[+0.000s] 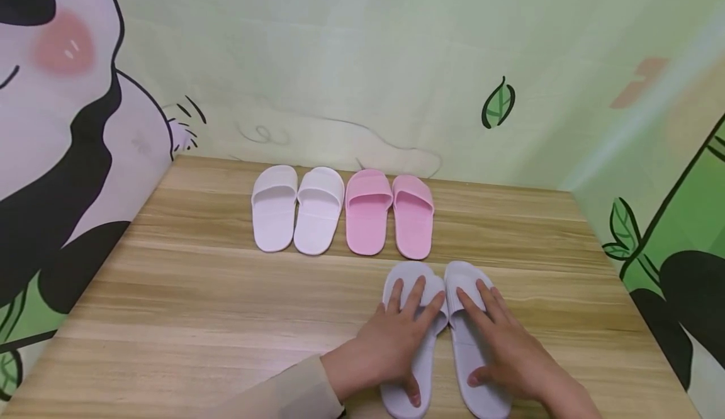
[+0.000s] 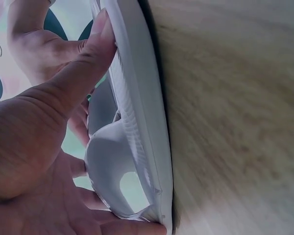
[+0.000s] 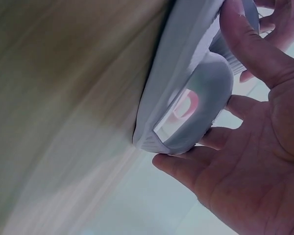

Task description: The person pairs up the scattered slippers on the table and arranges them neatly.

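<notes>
A pair of pale grey slide slippers stands side by side on the wooden surface, toes pointing away from me. My left hand lies over the left grey slipper, fingers spread across its strap and thumb on its footbed. Over the right grey slipper is my right hand, its fingers reaching onto the strap and its thumb near the footbed. In the left wrist view, the left thumb touches the slipper's upper edge. The right wrist view shows the right hand's fingers straight against the strap.
Behind the grey pair, a white slipper pair and a pink slipper pair stand in a row near the back wall. The wood-grain surface ends at printed walls on the left, back and right.
</notes>
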Tool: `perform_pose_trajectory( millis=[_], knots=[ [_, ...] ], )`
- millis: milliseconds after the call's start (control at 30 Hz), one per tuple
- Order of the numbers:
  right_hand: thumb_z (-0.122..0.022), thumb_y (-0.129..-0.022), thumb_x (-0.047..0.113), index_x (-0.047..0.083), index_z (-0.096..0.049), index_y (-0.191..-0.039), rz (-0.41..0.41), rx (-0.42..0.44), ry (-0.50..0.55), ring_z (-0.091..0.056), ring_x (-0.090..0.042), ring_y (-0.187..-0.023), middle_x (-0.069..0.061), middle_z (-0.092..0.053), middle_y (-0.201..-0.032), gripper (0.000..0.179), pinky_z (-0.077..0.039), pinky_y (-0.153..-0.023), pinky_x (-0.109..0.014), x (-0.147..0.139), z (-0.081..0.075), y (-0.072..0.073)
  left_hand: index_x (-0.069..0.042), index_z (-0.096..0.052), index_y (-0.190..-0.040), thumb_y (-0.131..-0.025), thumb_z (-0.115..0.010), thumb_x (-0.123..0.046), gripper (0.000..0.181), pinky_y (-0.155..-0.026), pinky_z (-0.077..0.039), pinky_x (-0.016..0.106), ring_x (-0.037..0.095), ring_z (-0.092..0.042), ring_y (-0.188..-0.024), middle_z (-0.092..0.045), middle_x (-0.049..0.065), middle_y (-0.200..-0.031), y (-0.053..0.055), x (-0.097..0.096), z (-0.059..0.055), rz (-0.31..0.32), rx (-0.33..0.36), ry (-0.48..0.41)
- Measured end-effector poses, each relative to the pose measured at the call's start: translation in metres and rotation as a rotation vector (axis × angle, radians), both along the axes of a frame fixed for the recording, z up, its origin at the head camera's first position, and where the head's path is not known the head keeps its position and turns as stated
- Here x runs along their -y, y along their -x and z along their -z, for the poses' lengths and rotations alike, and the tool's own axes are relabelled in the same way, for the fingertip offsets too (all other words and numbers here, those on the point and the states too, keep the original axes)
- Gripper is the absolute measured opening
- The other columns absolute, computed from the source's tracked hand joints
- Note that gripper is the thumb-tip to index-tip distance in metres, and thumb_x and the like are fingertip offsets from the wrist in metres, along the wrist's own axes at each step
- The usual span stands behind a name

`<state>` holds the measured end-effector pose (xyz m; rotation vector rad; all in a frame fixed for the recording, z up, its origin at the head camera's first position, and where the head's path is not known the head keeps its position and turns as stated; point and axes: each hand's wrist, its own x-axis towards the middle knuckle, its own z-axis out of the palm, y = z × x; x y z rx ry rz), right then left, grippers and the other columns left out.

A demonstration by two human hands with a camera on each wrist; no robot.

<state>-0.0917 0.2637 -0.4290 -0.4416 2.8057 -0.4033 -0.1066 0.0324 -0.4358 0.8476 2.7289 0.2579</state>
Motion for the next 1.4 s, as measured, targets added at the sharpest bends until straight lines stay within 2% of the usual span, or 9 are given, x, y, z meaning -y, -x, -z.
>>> perform_pose_trajectory(
  millis=[267,633,1000,1400],
  knots=[
    [-0.1,-0.058,0.03,0.029,-0.022,-0.166,0.014,-0.016,0.015,-0.013,-0.056,-0.155,-0.023,-0.009,-0.173,0.134,-0.042,-0.104,-0.076,-0.013,0.001,0.0,-0.031,-0.007,-0.168,-0.038,-0.098,-0.067,0.162,-0.109,-0.051,0.057,0.051,-0.024,-0.155,-0.007,0.014,-0.176,-0.001,-0.009,-0.001,0.003,-0.036,-0.009],
    [-0.1,-0.057,0.029,0.028,-0.025,-0.166,0.001,-0.043,0.06,-0.015,-0.058,-0.153,-0.025,-0.011,-0.172,0.132,-0.043,-0.104,-0.075,-0.031,0.005,0.001,-0.032,-0.005,-0.168,-0.039,-0.095,-0.071,0.162,-0.111,-0.051,0.054,0.047,-0.023,-0.157,-0.004,0.011,-0.176,0.005,-0.024,-0.001,0.028,-0.047,0.023],
    [-0.099,-0.06,0.028,0.032,-0.021,-0.167,0.029,-0.007,0.062,-0.012,-0.056,-0.154,-0.023,-0.007,-0.173,0.133,-0.043,-0.102,-0.076,-0.041,0.004,0.004,-0.033,-0.003,-0.168,-0.042,-0.095,-0.07,0.16,-0.114,-0.047,0.054,0.048,-0.019,-0.157,-0.002,0.01,-0.176,0.012,-0.037,-0.002,0.022,-0.02,0.015],
    [-0.099,-0.059,0.026,0.03,-0.021,-0.167,0.026,-0.028,0.081,-0.013,-0.057,-0.154,-0.025,-0.01,-0.172,0.132,-0.036,-0.107,-0.079,-0.053,0.005,0.008,-0.034,-0.005,-0.168,-0.045,-0.095,-0.07,0.157,-0.116,-0.045,0.054,0.045,-0.018,-0.159,-0.002,0.009,-0.176,0.022,-0.053,0.002,0.01,-0.01,-0.002]
  ],
)
